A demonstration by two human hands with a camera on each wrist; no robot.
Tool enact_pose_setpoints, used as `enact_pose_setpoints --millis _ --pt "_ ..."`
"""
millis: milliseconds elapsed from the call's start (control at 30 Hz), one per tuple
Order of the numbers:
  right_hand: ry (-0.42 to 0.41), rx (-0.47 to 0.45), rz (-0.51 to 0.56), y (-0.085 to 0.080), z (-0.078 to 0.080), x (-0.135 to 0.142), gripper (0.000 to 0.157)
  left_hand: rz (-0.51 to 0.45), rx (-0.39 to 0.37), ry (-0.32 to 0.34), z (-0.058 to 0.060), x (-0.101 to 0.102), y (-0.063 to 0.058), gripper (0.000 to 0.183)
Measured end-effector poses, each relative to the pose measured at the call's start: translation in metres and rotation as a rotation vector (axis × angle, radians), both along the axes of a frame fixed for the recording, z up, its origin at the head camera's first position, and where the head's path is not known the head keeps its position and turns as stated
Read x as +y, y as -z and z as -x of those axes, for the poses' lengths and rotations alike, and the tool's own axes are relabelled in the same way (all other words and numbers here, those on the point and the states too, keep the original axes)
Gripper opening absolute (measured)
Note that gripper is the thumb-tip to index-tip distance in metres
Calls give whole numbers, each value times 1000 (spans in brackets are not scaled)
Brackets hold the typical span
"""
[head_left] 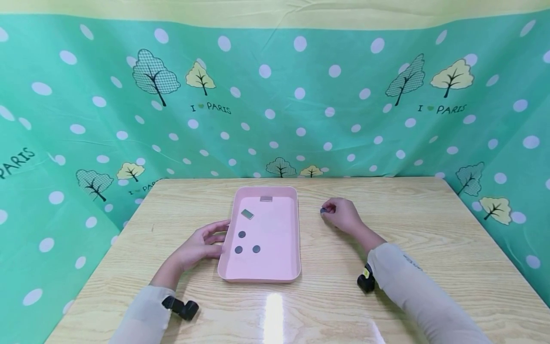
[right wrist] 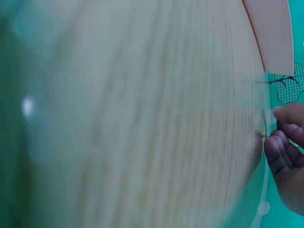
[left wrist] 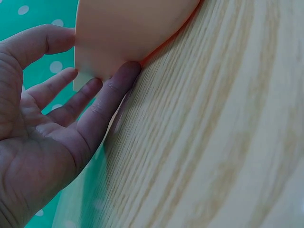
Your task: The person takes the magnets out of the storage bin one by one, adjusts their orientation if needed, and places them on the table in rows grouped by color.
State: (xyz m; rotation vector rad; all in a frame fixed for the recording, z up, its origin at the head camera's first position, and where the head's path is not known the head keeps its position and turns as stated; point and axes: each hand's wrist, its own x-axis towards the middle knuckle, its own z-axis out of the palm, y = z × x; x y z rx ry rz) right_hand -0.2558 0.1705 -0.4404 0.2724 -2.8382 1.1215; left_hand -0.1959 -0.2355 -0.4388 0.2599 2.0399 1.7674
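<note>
Woodgrain tbl [head_left: 429, 215], rect. pink tray [head_left: 277, 229]

Left hand [left wrist: 47, 147] against pale tray [left wrist: 126, 33]

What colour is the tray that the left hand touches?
The tray is pink, best seen in the head view.

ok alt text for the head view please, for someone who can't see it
A person's left hand touches the side of a pink tray on a wooden table; to the tray's right, the right hand pinches a small dark object. The tray holds three dark discs and two rectangular pieces; polka-dot cloth hangs behind.
</note>
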Motion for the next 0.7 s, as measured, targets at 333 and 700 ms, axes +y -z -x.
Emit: enact_pose_setpoints --millis 333,700 --pt "17 -39 -70 0 2 5 17 -5 22 33 0 -2 1 69" --pt "3 -120 -43 -1 2 4 18 -3 10 11 0 0 0 70"
